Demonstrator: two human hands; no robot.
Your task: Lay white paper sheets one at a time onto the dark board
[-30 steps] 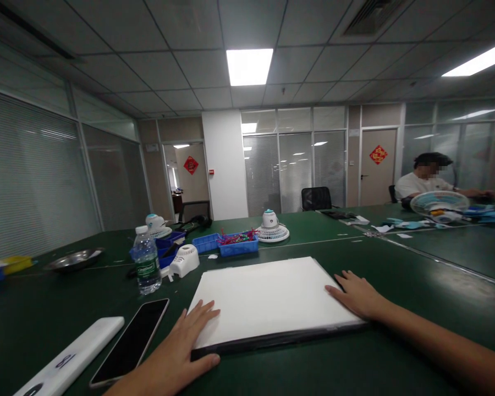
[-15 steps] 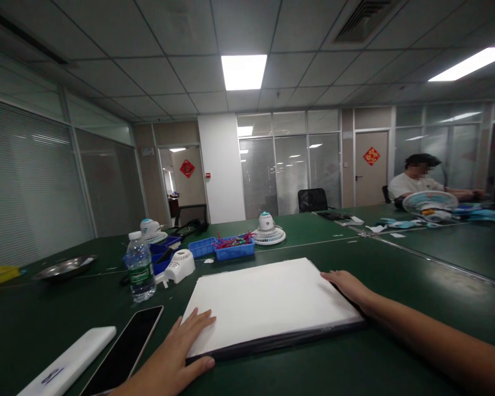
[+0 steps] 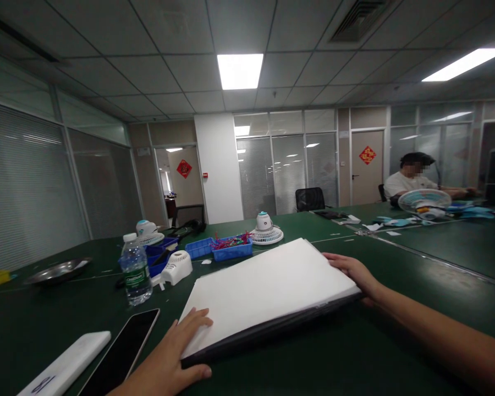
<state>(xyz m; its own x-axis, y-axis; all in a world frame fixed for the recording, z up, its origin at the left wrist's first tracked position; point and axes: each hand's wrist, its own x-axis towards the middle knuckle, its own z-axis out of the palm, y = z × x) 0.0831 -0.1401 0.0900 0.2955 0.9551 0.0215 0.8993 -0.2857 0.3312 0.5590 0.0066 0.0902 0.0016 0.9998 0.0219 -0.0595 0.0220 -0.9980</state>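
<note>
A stack of white sheets (image 3: 264,294) with a dark layer beneath lies at the middle front, its right side tilted up off the table. My left hand (image 3: 181,349) rests at its left front corner, fingers spread on the top sheet and thumb by the front edge. At the right edge my right hand (image 3: 357,275) grips the stack, fingers along the side and part of the hand hidden beneath. Left of my left hand lie a black-screened phone (image 3: 121,352) and a white slab (image 3: 68,363) with a handwritten mark.
On the green table (image 3: 421,308) stand a water bottle (image 3: 136,272), a white plastic housing (image 3: 177,268), a blue bin of wires (image 3: 232,251), a small fan (image 3: 266,230) and a metal dish (image 3: 60,271). A person (image 3: 410,179) sits at the far right behind a fan.
The right side of the stack has risen off the table with my right hand. My left hand stays at the left corner. The view has shifted slightly.
</note>
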